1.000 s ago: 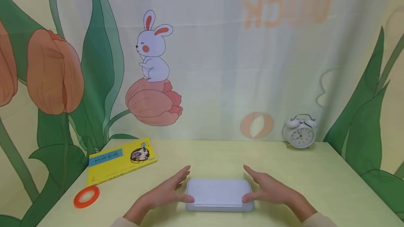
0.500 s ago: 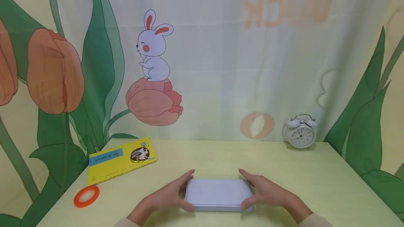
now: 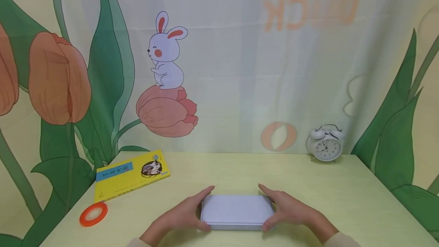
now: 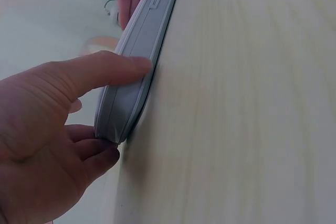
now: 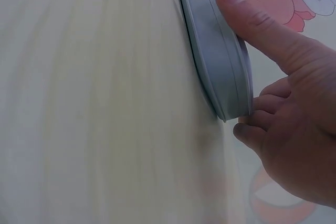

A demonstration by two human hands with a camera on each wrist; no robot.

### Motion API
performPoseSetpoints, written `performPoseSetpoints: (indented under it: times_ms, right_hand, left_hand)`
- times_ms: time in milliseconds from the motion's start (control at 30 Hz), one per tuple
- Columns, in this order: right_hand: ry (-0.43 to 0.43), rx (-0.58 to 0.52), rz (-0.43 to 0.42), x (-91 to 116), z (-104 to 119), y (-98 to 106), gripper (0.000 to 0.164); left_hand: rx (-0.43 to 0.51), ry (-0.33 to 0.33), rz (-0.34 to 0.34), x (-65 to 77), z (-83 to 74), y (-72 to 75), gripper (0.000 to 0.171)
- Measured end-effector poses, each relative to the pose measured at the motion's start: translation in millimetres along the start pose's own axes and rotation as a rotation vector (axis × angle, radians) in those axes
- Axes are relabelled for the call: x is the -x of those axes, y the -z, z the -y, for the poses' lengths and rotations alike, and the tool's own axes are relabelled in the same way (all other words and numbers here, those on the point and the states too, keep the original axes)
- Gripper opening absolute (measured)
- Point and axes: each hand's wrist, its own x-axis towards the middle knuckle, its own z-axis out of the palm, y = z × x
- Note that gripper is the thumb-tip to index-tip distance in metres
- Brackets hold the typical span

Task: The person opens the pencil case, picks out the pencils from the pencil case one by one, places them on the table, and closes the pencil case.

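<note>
A flat white rectangular case [image 3: 237,210] with rounded corners lies closed on the table, near its front. My left hand [image 3: 186,212] holds its left end, the thumb on the near side and the fingers around the end. In the left wrist view a small latch-like tab shows on the grey side of the case [image 4: 139,35], beyond the left thumb. My right hand [image 3: 291,209] holds the right end in a mirrored way. In the right wrist view the right thumb lies along the near upper edge of the case [image 5: 218,51], with curled fingers by its end.
A yellow book [image 3: 132,176] lies at the table's left side, with an orange ring-shaped roll of tape [image 3: 93,214] in front of it. A white alarm clock [image 3: 327,146] stands at the back right. Behind the table [image 3: 360,193] hangs a curtain [image 3: 233,68] printed with tulips and a rabbit.
Both hands have moved inward and closed around the ends of the white case. Their thumbs have come down to its near side. The case stays in nearly the same place.
</note>
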Motion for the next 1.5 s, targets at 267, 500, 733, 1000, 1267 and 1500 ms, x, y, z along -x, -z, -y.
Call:
performPoseSetpoints:
  times_ms: [267,500,733,1000,1267,1500]
  right_hand:
    - [-0.017,0.005,-0.003,0.2,-1.4,-0.1,0.122]
    - [-0.030,0.045,0.005,1.7,-0.2,-0.5,0.124]
    - [-0.030,0.097,-0.001,2.7,-2.4,-0.3,0.125]
    - [-0.025,0.091,0.021,1.8,-1.1,1.1,0.122]
    - [-0.060,0.066,0.036,0.0,-1.3,1.2,0.123]
    - [-0.040,0.091,0.028,-0.3,-4.3,0.1,0.124]
  left_hand:
    - [-0.102,-0.002,0.001,-2.8,-5.7,-1.6,0.096]
    - [-0.130,-0.010,-0.010,-3.0,-5.5,-2.2,0.087]
    - [-0.131,-0.002,-0.025,-2.0,-5.4,-2.5,0.087]
    - [-0.182,0.054,-0.033,-1.0,-9.9,-4.1,0.101]
    - [-0.206,0.078,-0.037,-3.9,-8.6,-3.4,0.099]
    - [-0.199,0.065,-0.055,-3.7,-3.5,-3.7,0.093]
